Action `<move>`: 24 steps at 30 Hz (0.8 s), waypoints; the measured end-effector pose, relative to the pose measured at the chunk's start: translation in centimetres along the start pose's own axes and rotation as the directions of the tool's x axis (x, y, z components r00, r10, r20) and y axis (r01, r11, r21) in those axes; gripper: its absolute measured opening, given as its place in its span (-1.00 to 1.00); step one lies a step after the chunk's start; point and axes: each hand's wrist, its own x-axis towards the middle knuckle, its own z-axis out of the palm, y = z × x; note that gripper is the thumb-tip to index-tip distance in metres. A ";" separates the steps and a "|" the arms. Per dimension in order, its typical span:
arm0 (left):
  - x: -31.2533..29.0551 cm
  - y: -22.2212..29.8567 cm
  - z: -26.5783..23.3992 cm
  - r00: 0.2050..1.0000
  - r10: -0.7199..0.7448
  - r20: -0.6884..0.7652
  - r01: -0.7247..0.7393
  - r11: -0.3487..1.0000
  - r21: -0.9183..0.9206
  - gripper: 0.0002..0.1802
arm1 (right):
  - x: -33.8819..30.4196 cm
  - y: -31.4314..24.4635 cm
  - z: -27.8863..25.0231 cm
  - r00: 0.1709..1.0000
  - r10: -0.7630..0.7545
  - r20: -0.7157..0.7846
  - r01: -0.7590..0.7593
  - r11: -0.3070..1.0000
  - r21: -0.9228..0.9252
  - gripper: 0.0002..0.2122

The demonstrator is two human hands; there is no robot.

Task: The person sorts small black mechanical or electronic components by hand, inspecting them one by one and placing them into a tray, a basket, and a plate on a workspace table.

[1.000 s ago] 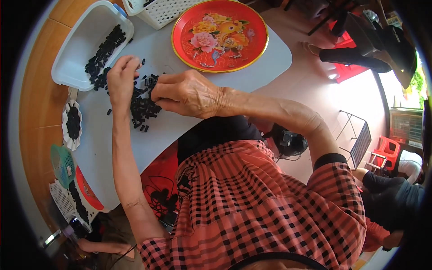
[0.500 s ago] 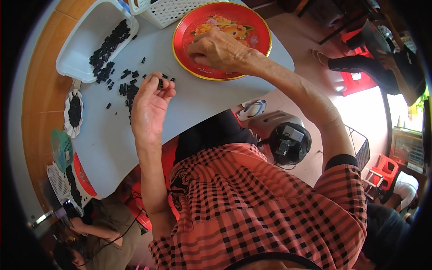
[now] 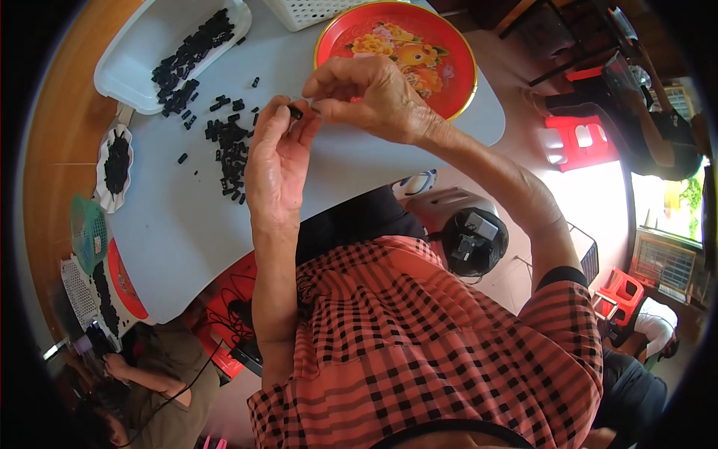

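Between the thumb and fingers of my left hand (image 3: pixel 277 165) is a small black plastic part (image 3: pixel 295 112), partly hidden by the fingertips. My right hand (image 3: pixel 381 101) is beside it with thumb and index finger pinched together close to that part; whatever they hold is too small to make out. Under and behind the right hand lies a round red tray (image 3: pixel 456 56) with a gold rim and a flower pattern. Left of my hands, a loose pile of similar black parts (image 3: pixel 233 157) is spread over the pale grey table (image 3: pixel 168 232).
A white tub (image 3: pixel 123 71) with many black parts stands at the far left. Near it are a white fluted dish (image 3: pixel 117 165), a green basket (image 3: pixel 88 232) and a white perforated basket (image 3: pixel 314 11). Another person (image 3: pixel 161 382) sits at lower left. A stool (image 3: pixel 452 200) stands beyond the table edge.
My right hand has come from over the red tray toward the left, up to my left hand. The left hand still holds the black part. The whole view has shifted a little.
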 end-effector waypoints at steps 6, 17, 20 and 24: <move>0.6 0.4 0.2 0.999 0.016 -0.042 -0.015 1.000 0.023 -0.79 | -0.3 0.9 1.0 0.975 0.095 -0.198 -0.049 0.973 0.226 -0.86; 1.6 -1.3 0.0 0.999 -0.051 0.000 0.051 0.998 -0.021 -0.78 | 0.0 2.0 -2.4 0.983 -0.175 -0.063 0.095 0.767 -0.635 -0.88; 1.9 -1.7 -0.4 0.999 -0.036 0.014 0.037 0.999 -0.040 -0.78 | -0.4 -0.1 -0.1 0.964 -0.066 -0.257 -0.017 0.951 -0.310 -0.86; 2.4 -2.4 -1.2 0.990 -0.014 0.138 0.040 0.982 -0.183 -0.76 | -0.9 -0.6 1.9 0.929 -0.354 -0.105 0.272 0.849 -0.454 -0.78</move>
